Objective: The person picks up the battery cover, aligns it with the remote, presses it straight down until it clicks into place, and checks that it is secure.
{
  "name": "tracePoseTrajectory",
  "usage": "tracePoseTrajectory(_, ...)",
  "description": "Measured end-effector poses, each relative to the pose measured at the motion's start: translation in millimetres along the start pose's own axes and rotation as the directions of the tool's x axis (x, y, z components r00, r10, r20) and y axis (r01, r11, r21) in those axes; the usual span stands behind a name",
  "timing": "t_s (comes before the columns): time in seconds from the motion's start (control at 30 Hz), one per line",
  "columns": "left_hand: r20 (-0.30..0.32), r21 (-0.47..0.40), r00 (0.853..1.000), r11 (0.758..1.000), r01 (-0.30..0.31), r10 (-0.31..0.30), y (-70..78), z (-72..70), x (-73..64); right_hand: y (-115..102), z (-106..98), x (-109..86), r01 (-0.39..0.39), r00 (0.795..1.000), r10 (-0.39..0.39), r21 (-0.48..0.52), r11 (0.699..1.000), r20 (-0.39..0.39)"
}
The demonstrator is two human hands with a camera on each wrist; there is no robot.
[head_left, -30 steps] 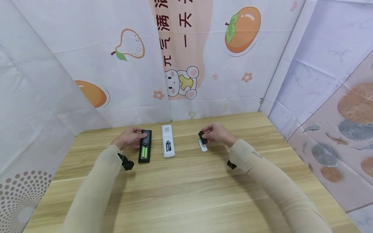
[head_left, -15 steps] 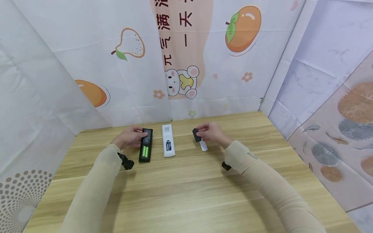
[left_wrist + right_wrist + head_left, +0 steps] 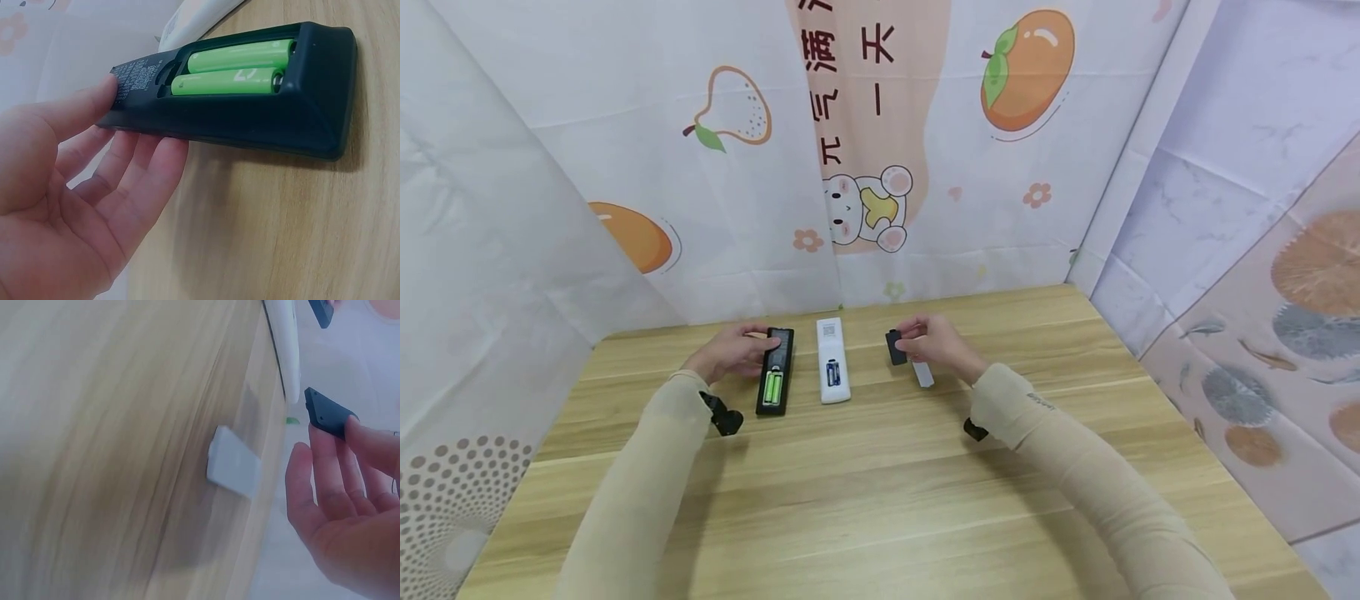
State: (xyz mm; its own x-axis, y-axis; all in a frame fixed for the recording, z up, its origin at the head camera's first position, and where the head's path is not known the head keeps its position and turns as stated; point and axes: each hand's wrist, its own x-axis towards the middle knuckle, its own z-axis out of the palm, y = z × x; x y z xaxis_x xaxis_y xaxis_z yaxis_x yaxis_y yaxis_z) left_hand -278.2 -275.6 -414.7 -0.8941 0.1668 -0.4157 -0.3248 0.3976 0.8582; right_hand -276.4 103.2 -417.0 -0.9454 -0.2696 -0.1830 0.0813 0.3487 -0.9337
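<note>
Left hand [image 3: 726,354] pinches long black plastic remote [image 3: 244,119], 9 o'clock of long white plastic remote [image 3: 832,343]; right hand [image 3: 931,340] pinches flat black plastic cover [image 3: 330,415], 3 o'clock of it. Only head view shows blue cylindrical batteries [image 3: 833,374] in white remote.

Table [image 3: 865,500]: seen from high up, behind both grips, by the head view, farthest off, facing forward and down.
Left hand [image 3: 84,212]: seen close by its own camera, from the wrist side of the grip.
Right hand [image 3: 353,519]: seen just the same way (both wrist views are tipped sideways).
White remote [image 3: 832,352]: between the grips, in all three views.
</note>
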Motion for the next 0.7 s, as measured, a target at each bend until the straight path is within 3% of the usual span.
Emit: tracePoseTrajectory(0.7, 0.003, 0.011, 1.000, 1.000, -0.023, 0.023, -4.9, -3.4, 4.2, -14.4, 32.0, -2.4, 0.050, 0.998, -0.050, -0.004, 0.999, 0.025)
